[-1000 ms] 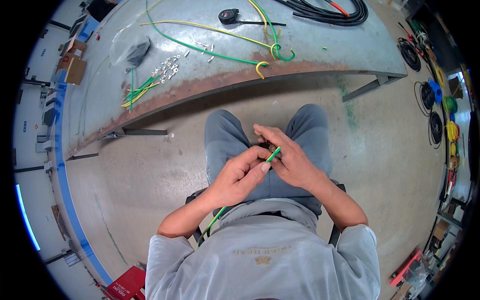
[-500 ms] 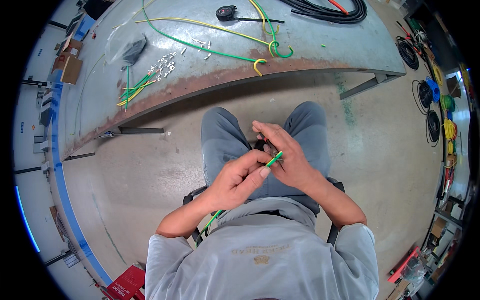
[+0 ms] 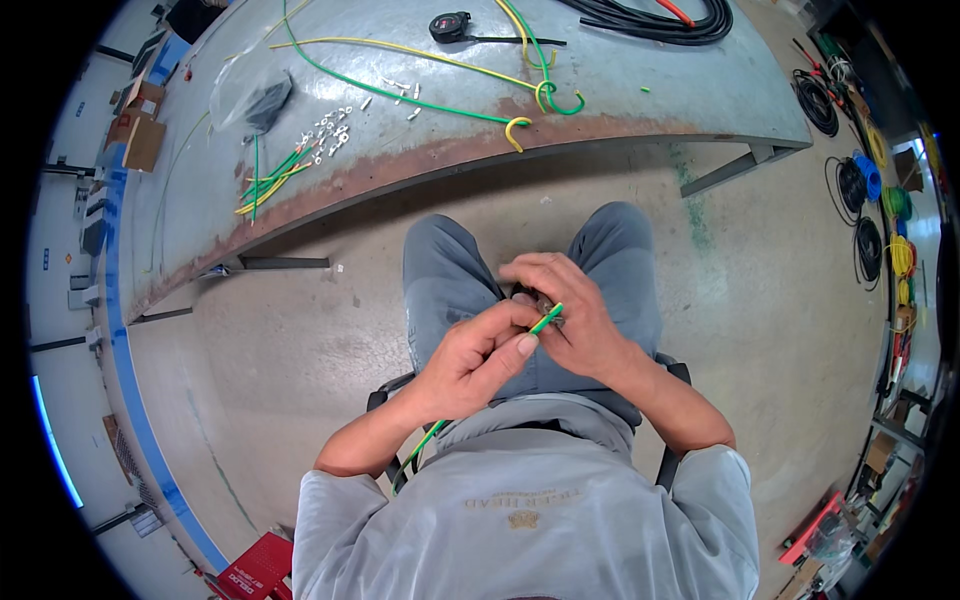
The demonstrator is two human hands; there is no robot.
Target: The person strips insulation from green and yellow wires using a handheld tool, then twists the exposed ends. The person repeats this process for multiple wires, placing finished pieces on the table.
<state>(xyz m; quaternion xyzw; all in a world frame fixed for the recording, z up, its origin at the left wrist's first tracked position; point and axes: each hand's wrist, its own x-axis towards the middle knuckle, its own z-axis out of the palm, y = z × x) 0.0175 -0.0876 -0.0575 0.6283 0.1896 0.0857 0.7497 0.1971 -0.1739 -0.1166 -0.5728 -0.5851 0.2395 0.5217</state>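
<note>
- here's the left hand (image 3: 470, 362), thumb and forefinger pinching a green-and-yellow wire (image 3: 547, 318) just behind its end, the tip poking up and away from the body.
- over on the other side, the right hand (image 3: 580, 318) curls its fingers round a dark hand tool (image 3: 544, 303), mostly hidden in the palm; how hard it squeezes, nobody can tell from here.
- the wire sits above the lap, between the two hands, its tip right beside the tool's metal; whether they touch is too small to call.
- a green-and-yellow length shows again by the left hip, likely the same wire.
- handling, then: it looks light, springy rather than limp, with a smooth jacket that could twist under a loose thumb; hardly fragile.
- best hold, by the look of it, is close behind the tip, right where that pinch is, so the end can't whip about.
- up on the metal table (image 3: 620, 95), short cut wires (image 3: 272, 183) lie beside scattered silvery lugs (image 3: 330, 133).
</note>
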